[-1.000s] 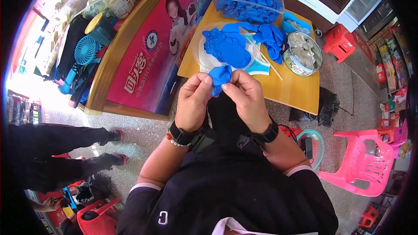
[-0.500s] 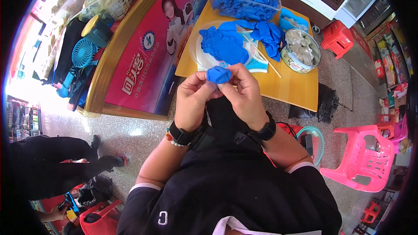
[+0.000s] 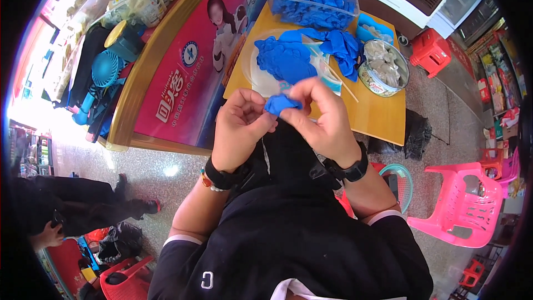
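Note:
Between my two hands, just in front of the table's near edge, is a small crumpled piece of blue fabric [image 3: 282, 103]. My left hand [image 3: 240, 128] pinches its left side between thumb and fingertips. The right side is held by my right hand [image 3: 323, 119], thumb underneath and curled index finger above. Beyond them on the wooden table lies a flat, overlapping pile of similar blue pieces [image 3: 284, 58], on a pale, round-edged sheet or tray. A heap of looser blue pieces [image 3: 341, 47] touches its right side, beside a thin wooden stick [image 3: 345, 84].
A clear plastic bin [image 3: 313, 14] of blue pieces stands at the table's [image 3: 377, 114] far end. Right of it are a light-blue container [image 3: 367, 21] and a round tin [image 3: 383, 84] holding greyish bags. A pink counter [image 3: 177, 78] borders the left; a pink chair [image 3: 461, 203] stands right.
My hands have spread slightly apart, and the blue piece has gone from a rounded shape to a wider, tilted one. At the left, another person's hand has shifted.

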The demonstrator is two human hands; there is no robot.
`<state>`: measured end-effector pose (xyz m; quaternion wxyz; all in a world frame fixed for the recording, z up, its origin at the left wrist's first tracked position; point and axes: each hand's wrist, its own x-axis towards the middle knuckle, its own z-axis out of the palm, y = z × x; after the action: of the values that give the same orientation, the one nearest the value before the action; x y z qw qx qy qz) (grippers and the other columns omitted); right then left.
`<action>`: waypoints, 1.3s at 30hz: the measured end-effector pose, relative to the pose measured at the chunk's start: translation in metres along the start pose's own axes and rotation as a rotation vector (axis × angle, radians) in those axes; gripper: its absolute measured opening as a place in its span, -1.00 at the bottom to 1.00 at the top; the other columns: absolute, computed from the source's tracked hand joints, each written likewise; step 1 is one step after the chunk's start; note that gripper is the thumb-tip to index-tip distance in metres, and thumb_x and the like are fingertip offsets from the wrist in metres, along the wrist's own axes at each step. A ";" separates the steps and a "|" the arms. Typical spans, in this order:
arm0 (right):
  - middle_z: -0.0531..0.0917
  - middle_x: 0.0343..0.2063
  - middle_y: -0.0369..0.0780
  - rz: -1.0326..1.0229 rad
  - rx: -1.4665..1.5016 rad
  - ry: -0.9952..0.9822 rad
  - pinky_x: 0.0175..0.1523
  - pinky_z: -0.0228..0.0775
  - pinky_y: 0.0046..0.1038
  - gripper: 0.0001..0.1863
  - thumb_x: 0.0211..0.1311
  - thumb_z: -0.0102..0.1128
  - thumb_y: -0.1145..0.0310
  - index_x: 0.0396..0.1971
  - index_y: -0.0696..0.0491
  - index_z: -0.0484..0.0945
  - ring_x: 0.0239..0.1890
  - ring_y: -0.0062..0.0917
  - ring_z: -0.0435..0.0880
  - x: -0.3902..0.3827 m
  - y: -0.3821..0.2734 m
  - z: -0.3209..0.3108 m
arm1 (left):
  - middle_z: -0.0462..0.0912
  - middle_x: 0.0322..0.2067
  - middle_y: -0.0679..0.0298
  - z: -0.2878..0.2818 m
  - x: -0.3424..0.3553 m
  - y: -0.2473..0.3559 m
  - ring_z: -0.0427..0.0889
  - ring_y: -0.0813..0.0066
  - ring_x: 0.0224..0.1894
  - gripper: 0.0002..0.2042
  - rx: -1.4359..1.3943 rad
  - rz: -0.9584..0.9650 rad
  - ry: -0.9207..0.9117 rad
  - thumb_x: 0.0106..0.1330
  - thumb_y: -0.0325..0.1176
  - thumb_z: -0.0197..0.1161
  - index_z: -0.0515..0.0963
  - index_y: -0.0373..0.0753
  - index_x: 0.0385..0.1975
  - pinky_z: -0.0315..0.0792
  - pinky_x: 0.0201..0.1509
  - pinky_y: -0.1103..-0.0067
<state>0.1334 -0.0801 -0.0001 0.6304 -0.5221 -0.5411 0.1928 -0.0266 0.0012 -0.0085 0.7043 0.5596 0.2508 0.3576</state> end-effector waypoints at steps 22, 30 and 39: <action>0.39 -0.60 -0.37 0.069 0.103 -0.131 -0.48 0.17 -0.64 -0.81 0.15 0.19 0.51 -0.50 0.11 0.33 -0.56 -0.78 0.33 -0.024 0.013 0.026 | 0.63 -0.20 0.18 -0.012 0.002 -0.013 0.64 0.44 -0.16 -0.80 -0.389 0.021 -0.007 0.33 -0.46 0.12 0.47 -0.35 -0.09 0.51 -0.03 0.53; 0.44 -0.57 -0.30 0.113 -0.011 -0.177 -0.44 0.23 -0.57 -0.80 0.04 0.27 0.51 -0.46 0.12 0.38 -0.53 -0.66 0.39 -0.019 0.012 0.020 | 0.64 -0.29 0.29 -0.008 -0.001 -0.009 0.58 0.64 -0.25 -0.83 -0.142 0.114 0.049 0.27 -0.56 0.21 0.53 -0.39 -0.16 0.45 -0.12 0.69; 0.45 -0.54 -0.30 -0.127 -0.303 -0.129 -0.29 0.24 -0.52 -0.80 0.04 0.32 0.42 -0.42 0.09 0.45 -0.43 -0.53 0.45 -0.011 0.006 0.016 | 0.56 -0.37 0.40 0.003 -0.006 -0.009 0.48 0.74 -0.32 -0.94 -0.124 0.185 0.054 0.27 -0.56 0.20 0.50 -0.30 -0.30 0.35 -0.18 0.77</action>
<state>0.1175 -0.0789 -0.0128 0.5194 -0.5624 -0.6353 0.1021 -0.0262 -0.0060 -0.0168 0.6945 0.5259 0.1946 0.4508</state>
